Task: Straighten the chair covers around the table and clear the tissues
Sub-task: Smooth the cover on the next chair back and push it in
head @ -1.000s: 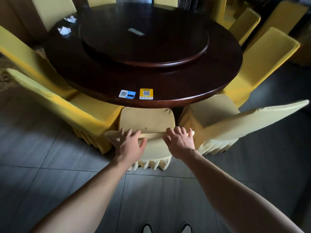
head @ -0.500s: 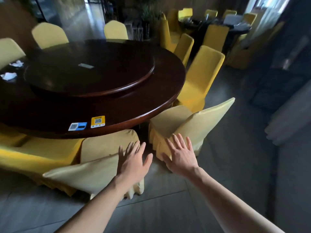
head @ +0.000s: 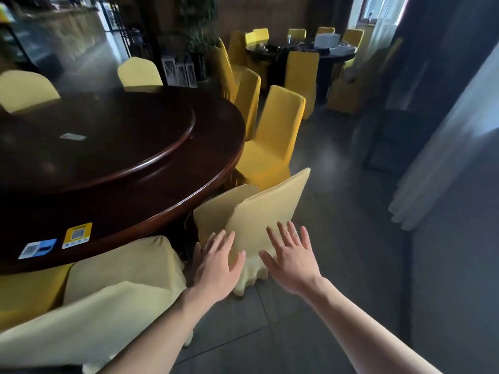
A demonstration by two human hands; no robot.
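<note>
Head view looks down on both hands reaching for a pale yellow chair (head: 259,211) tucked at the near right edge of the round desk (head: 151,201). Left hand (head: 216,268) and right hand (head: 291,260) are spread wide with fingers straight, holding nothing, just short of the chair's back. To do this well, I would lay both palms flat on the back, smooth the cover downward and outward, then tug the skirt even. Its cloth looks soft and stretchy, with a pleated hem near the floor. The desk is dark polished wood with a raised turntable (head: 102,141). No tissues show here.
</note>
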